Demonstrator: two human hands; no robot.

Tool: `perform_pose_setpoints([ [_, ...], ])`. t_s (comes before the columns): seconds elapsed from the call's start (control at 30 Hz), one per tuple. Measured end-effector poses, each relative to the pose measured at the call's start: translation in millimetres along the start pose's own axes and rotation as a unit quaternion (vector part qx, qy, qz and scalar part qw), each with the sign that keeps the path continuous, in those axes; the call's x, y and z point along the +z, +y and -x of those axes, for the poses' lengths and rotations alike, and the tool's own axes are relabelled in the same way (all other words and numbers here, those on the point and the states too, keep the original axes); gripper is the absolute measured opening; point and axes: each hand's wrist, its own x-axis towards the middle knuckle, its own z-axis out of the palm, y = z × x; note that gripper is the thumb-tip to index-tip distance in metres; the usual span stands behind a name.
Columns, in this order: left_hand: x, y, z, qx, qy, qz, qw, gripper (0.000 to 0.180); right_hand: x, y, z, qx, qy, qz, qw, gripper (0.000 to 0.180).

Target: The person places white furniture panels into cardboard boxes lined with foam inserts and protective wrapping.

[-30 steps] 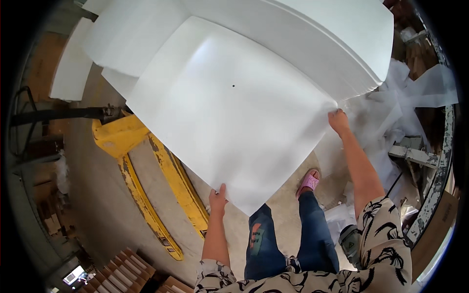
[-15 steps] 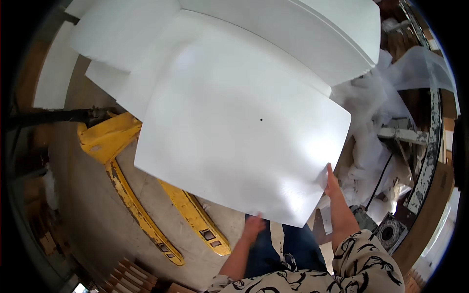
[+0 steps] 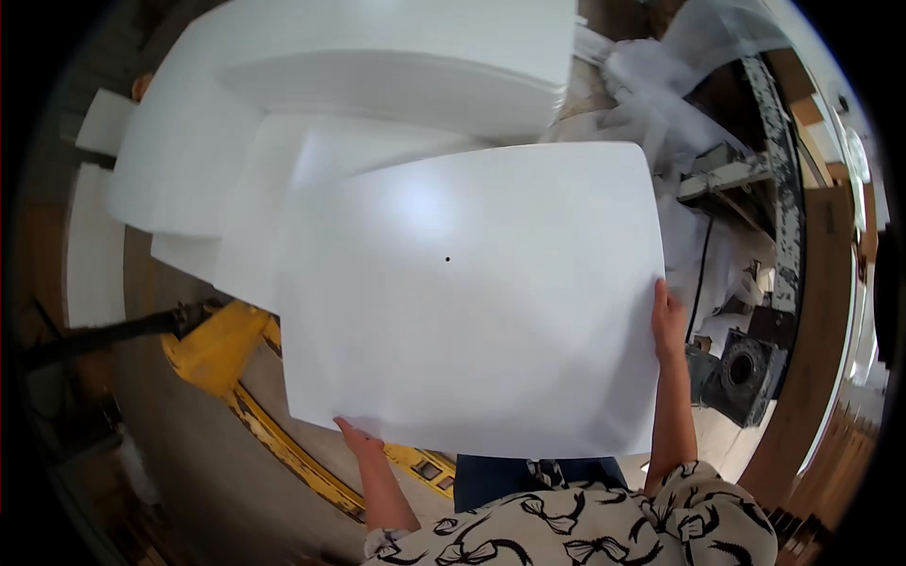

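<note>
1. I see my left hand (image 3: 357, 437) gripping the sheet (image 3: 472, 302) at its lower left edge; my right hand (image 3: 668, 319) grips its right edge.
2. The sheet is held flat in front of me, hiding my legs.
3. A white stack (image 3: 396, 66) lies beyond it, a yellow pallet jack (image 3: 226, 349) to the left, crumpled plastic (image 3: 661, 104) to the right.

A yellow pallet jack (image 3: 226, 354) is seen down on the concrete floor (image 3: 189, 472), lower left. White sheets are stacked in a pile (image 3: 396, 66) up top (several layers deep). Crumpled clear plastic wrap (image 3: 661, 104) is bunched at the upper right, and a dark machine part with a round opening (image 3: 741, 368) is parked nearby.
</note>
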Motion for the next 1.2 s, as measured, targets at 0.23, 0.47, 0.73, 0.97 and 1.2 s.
perform_pose_setpoints([
  [0.23, 43.3, -18.4, 77.0, -0.054, -0.237, 0.08, 0.967, 0.055, -127.3, -79.2, -26.2, -0.051, 0.008, 0.011, 0.999, 0.05],
  [0.47, 177.3, -12.4, 156.5, -0.073, -0.347, -0.035, 0.934, 0.054, -222.6, -66.1, -19.1, -0.013, 0.059, -0.102, 0.993, 0.049],
  [0.73, 274.4, 21.6, 310.7, -0.023, -0.469, -0.091, 0.878, 0.053, -397.0, -24.4, -27.9, 0.006, 0.124, -0.174, 0.977, 0.052],
  [0.97, 361.2, 23.4, 420.9, -0.02, -0.603, -0.066, 0.795, 0.051, -508.8, 103.2, -65.9, 0.111, 0.305, -0.223, 0.919, 0.06],
  [1.2, 514.4, -33.7, 507.3, -0.097, -0.693, -0.134, 0.702, 0.051, -569.3, 187.9, -33.3, 0.242, 0.43, -0.191, 0.849, 0.062],
])
